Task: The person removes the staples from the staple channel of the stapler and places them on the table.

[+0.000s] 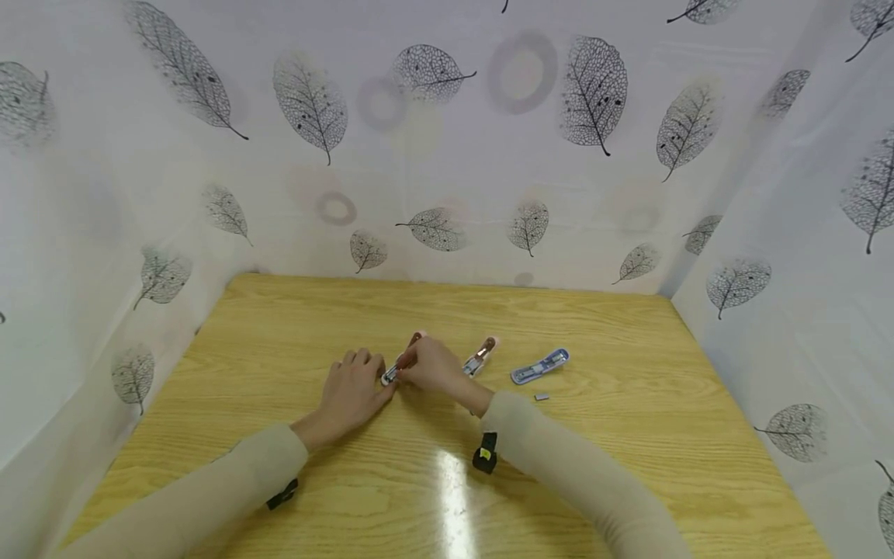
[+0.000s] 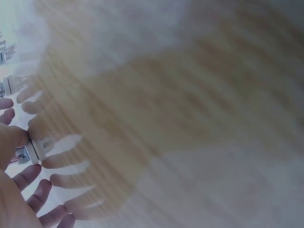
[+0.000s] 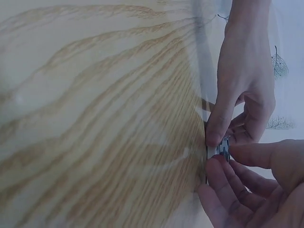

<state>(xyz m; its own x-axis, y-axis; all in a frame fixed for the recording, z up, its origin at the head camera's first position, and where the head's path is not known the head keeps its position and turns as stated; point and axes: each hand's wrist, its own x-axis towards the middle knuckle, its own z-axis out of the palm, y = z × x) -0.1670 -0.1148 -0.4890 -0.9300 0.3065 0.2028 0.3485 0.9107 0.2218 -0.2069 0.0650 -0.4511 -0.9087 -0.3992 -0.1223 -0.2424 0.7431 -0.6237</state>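
An unfolded small stapler (image 1: 391, 376), whitish with a reddish-brown far end and a metal rail, lies between both hands. My left hand (image 1: 351, 390) holds its near end, thumb on one side and fingers on the other; the pale end shows between thumb and fingertips in the left wrist view. Bent over it from the right, my right hand (image 1: 436, 369) pinches at the metal rail with thumb and forefinger. In the right wrist view the right thumb (image 3: 254, 154) meets the rail. I cannot tell whether a small piece is between those fingertips.
Right of the hands lies a second open stapler (image 1: 479, 357), pinkish, partly behind the right hand. Farther right is a blue open stapler (image 1: 540, 367), with a small grey strip (image 1: 542, 397) in front of it. Leaf-printed curtain (image 1: 447, 155) walls the wooden table (image 1: 628, 435).
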